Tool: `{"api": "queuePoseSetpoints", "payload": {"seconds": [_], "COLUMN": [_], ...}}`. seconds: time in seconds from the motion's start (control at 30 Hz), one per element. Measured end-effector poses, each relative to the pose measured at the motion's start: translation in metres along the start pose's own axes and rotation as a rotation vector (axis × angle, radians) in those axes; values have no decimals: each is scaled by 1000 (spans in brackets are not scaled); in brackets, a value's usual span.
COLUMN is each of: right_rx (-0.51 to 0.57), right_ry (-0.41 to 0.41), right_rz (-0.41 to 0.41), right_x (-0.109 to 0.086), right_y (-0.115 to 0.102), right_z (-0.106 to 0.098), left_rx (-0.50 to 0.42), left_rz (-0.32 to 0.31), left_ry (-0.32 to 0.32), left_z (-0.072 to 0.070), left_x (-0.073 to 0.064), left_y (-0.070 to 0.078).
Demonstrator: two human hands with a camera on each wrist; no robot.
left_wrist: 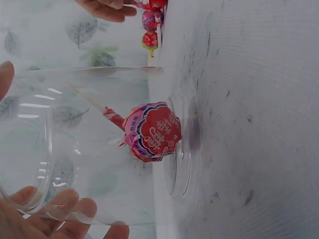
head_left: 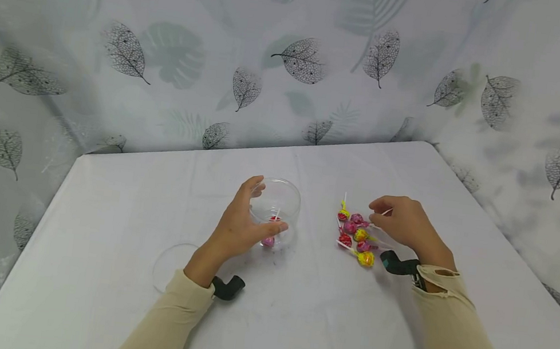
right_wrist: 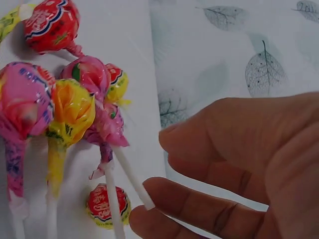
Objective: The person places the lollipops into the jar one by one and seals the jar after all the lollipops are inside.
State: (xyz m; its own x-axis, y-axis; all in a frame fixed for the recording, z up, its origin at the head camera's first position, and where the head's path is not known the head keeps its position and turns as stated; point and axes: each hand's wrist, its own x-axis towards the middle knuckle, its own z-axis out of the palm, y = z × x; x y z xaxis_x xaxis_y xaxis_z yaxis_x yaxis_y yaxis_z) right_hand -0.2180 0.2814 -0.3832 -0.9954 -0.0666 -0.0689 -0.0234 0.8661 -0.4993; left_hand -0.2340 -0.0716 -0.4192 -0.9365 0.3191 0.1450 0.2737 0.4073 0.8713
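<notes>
My left hand (head_left: 240, 224) grips a clear plastic jar (head_left: 289, 204) standing upright on the table, its thumb and fingers round the wall. Inside the jar is a lollipop (left_wrist: 153, 130) in a pink and red wrapper, its white stick leaning up; whether another lies behind it I cannot tell. My right hand (head_left: 404, 220) hovers at the right side of a loose cluster of wrapped lollipops (head_left: 361, 235) in red, pink and yellow. In the right wrist view, the stick end of a pink lollipop (right_wrist: 107, 119) overlaps the fingertips (right_wrist: 157, 191), with the thumb held apart from it.
A clear round lid (head_left: 155, 267) lies flat on the white tablecloth (head_left: 114, 219), left of the jar and partly behind the left wrist. Leaf-patterned curtains (head_left: 303, 62) stand along the table's back and both sides. Dark camera mounts (head_left: 229, 288) stick out from both wrists.
</notes>
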Motion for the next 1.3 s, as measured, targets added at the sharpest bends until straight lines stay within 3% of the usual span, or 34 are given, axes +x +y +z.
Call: {"api": "queuePoseSetpoints", "payload": {"seconds": [0.47, 0.9, 1.3], "right_rx": [15, 5, 89], "right_ry": [-112, -51, 56], "right_rz": [2, -37, -13], "right_x": [-2, -1, -2], "right_y": [5, 3, -7], "right_z": [9, 12, 13], "left_rx": [-14, -20, -9], "left_rz": [-7, 7, 15], "left_ry": [3, 4, 8], "left_z": [-1, -1, -1], "left_x": [0, -1, 0], "left_y": [0, -1, 0]}}
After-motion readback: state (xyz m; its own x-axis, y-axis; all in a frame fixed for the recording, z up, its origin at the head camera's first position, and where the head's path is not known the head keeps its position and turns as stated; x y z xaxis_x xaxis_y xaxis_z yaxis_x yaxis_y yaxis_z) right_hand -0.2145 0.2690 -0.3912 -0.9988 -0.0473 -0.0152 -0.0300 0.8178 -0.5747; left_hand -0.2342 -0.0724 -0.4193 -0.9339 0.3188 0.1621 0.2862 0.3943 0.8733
